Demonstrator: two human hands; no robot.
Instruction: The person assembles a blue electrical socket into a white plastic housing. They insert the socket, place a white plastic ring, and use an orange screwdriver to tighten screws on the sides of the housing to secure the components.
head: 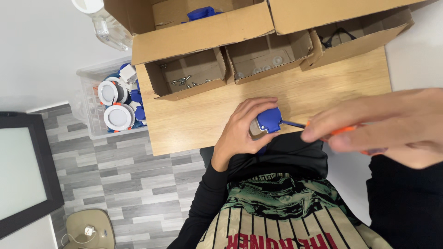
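Two hands, frame centre: left hand (240,131) grips blue part (269,120); right hand (383,122) pinches screwdriver (295,124), shaft horizontal, tip touching part's right side.

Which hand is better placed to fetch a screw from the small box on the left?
Probably the left hand: it is nearer the box of screws, though it holds the blue part. The right hand grips the screwdriver, farther away.

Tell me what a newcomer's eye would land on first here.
The left hand grips a small blue plastic box at the near edge of the wooden table, while the right hand points an orange-handled screwdriver at it. Open cardboard boxes line the table's far side, and a clear bin of round white lamps sits left, on the floor.
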